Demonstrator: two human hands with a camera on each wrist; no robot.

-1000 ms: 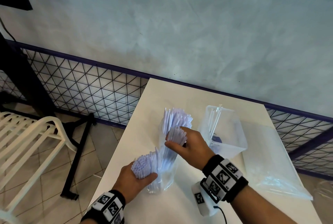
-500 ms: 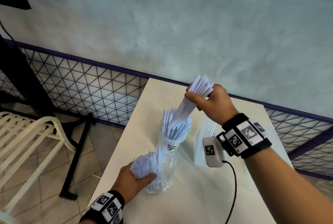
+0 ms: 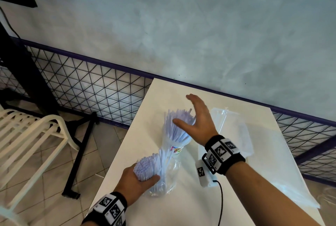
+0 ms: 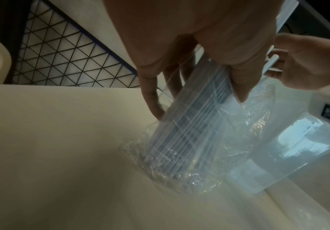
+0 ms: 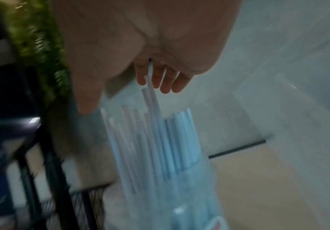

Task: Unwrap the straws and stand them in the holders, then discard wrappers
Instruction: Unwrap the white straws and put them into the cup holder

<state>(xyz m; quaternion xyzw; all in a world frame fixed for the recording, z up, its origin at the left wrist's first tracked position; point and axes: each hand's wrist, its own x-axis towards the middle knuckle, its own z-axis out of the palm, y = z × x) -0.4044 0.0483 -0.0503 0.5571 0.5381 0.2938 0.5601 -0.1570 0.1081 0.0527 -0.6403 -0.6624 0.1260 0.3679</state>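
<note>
Right hand (image 3: 197,122) now empty above straws (image 3: 179,126), beside clear bin (image 3: 241,135).

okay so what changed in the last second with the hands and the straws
The right hand lifted a bunch of straws from the wrapper, carried it over the cup, let go, and now hovers open above it. The left hand still grips the remaining wrapped straws.

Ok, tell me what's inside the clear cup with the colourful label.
The cup holds a dense bunch of pale straws, fanned out above its rim. The open right hand covers some of their tops; the cup's bottom cannot be seen.
</note>
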